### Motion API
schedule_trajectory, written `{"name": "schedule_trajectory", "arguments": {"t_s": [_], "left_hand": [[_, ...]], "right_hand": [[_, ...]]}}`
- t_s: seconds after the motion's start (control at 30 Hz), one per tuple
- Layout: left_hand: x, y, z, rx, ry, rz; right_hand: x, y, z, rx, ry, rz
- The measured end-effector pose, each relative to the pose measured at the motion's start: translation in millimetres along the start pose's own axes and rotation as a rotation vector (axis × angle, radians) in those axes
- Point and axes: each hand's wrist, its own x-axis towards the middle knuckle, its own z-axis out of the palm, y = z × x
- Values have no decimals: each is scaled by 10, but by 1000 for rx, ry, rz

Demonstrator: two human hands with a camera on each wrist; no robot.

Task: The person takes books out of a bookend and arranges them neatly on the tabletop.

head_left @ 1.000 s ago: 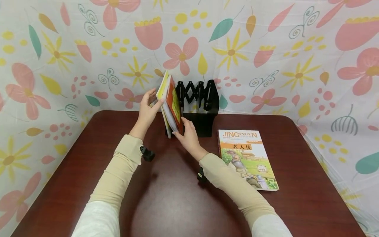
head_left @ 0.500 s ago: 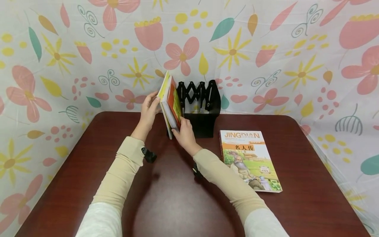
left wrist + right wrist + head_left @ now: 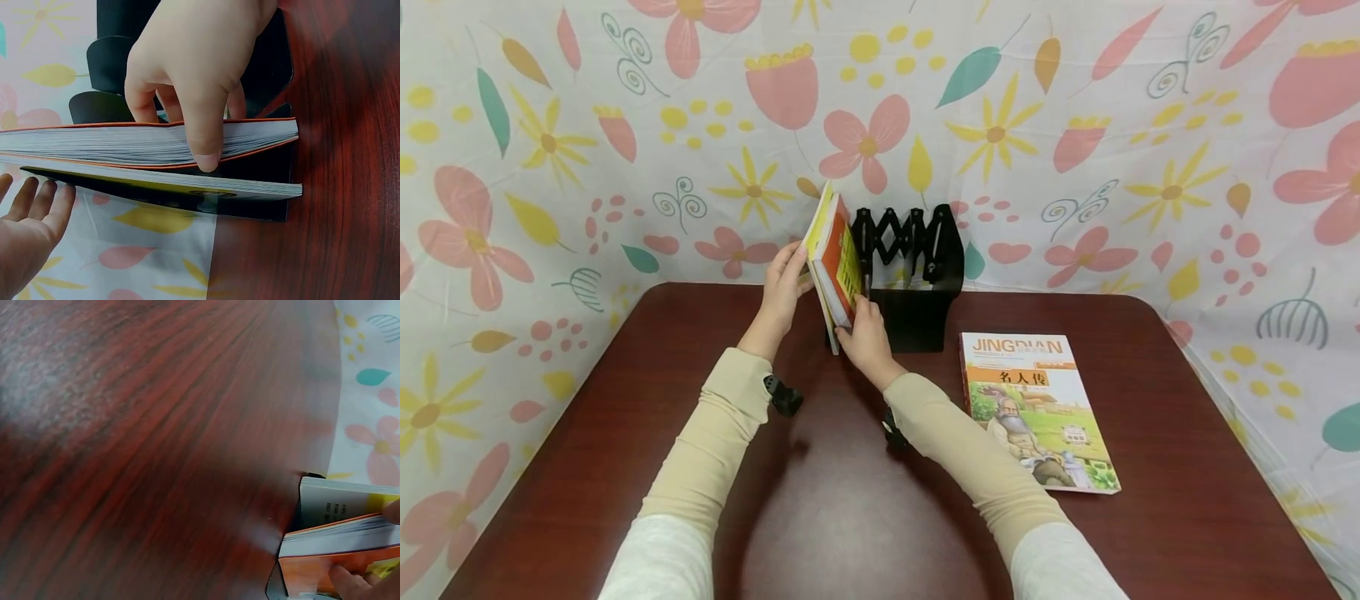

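Note:
An orange-covered book (image 3: 839,265) stands tilted in the left end of a black expandable bookend (image 3: 917,312). My right hand (image 3: 868,337) pinches its lower near edge, the thumb on one cover and the fingers on the other, as the left wrist view shows. Beside it on the left leans a thinner yellow-covered book (image 3: 275,189), with a narrow gap between the two near the table. My left hand (image 3: 31,231) has its fingers extended against the yellow book's outer cover. In the right wrist view, only fingertips (image 3: 350,584) show on the orange cover.
A book with an illustrated cover (image 3: 1037,417) lies flat on the dark red-brown table (image 3: 865,517), right of the bookend. A flower-printed cloth (image 3: 700,125) hangs close behind the bookend and along both sides.
My left hand has slid slightly down the yellow book's side, its thumb off the upper edge. The right hand has shifted a little left at the orange book. The head view has drifted slightly.

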Motion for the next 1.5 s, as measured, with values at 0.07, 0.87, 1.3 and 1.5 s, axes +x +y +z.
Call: {"name": "schedule_trajectory", "arguments": {"t_s": [0.07, 0.87, 1.3, 1.5], "left_hand": [[1, -7, 3, 2, 2, -5], [-17, -68, -7, -18, 3, -72], [1, -75, -2, -43, 27, -103], [5, -109, -8, -60, 37, -112]], "right_hand": [[0, 5, 5, 4, -11, 12], [33, -33, 17, -73, -53, 25], [86, 1, -26, -106, -7, 38], [80, 18, -74, -81, 1, 47]]}}
